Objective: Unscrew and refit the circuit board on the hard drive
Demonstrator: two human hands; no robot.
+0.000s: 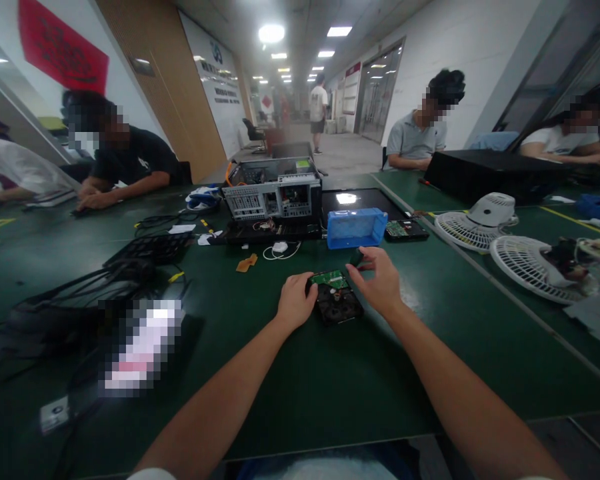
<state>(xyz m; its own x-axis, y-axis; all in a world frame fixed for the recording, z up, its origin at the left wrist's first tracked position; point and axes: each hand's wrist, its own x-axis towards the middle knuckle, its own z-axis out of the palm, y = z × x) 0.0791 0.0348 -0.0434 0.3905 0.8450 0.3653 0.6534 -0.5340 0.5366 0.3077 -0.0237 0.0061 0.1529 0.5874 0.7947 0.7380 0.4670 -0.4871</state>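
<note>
A black hard drive (336, 303) with a green circuit board lies on the green table (300, 373) in front of me. My left hand (295, 300) is curled against the drive's left edge and holds it in place. My right hand (377, 280) hovers over the drive's right side. Its fingers pinch a small dark object (356, 259) that is too small to name.
Behind the drive stand a blue plastic bin (356, 227), an open computer case (273, 188) and a second circuit board (406, 230). Two fan grilles (530, 267) lie at the right. Cables and a keyboard (150, 248) sit at the left. Several people sit around the tables.
</note>
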